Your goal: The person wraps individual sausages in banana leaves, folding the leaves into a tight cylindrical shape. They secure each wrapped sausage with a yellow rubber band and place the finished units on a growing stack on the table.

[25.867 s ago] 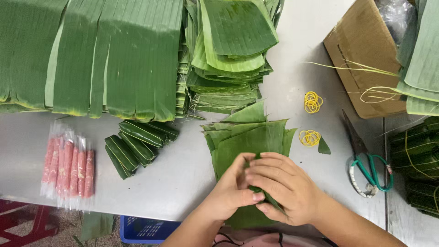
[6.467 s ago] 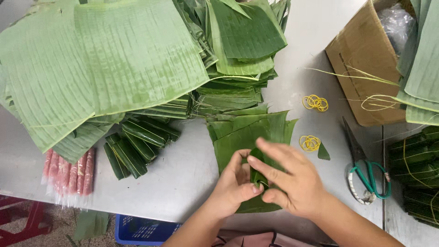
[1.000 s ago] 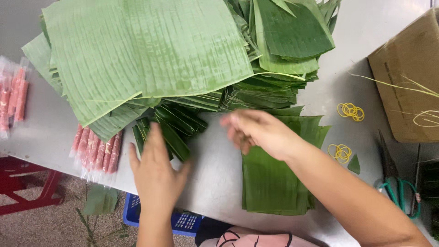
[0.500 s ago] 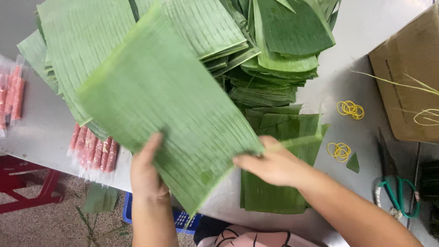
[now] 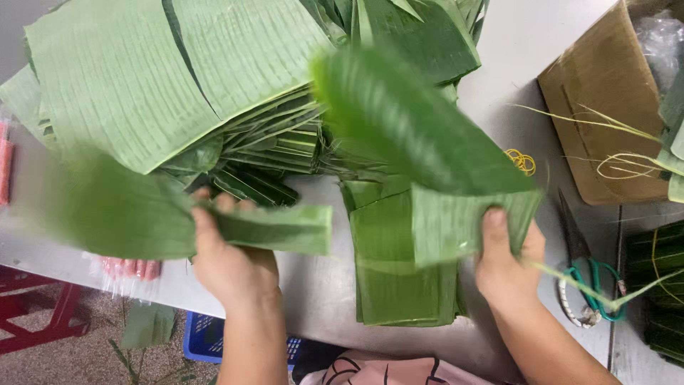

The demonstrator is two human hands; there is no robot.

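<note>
At the far left edge a pink packet (image 5: 6, 162) is cut off by the frame, and a second pack of pink sticks (image 5: 128, 268) shows only partly under a blurred leaf. The left hand (image 5: 231, 257) is closed on a torn strip of banana leaf (image 5: 178, 228), fingers curled over its upper edge; the strip's left end is smeared by motion. Behind it lies a large stack of banana leaves (image 5: 157, 78) on the grey counter (image 5: 313, 285), with folded dark leaf bundles (image 5: 253, 187) half hidden beneath; their number cannot be told. In the middle a pile of cut leaf pieces (image 5: 395, 285) lies flat on the counter. The right hand (image 5: 507, 260) grips a second, wider piece of banana leaf (image 5: 420, 142), thumb on top, held above that pile and blurred. Further right lie yellow rubber bands (image 5: 521, 161), one pair of green-handled scissors (image 5: 584, 292) partly hidden by a leaf fibre, and one cardboard box (image 5: 605, 107), cut off at the edge.
</note>
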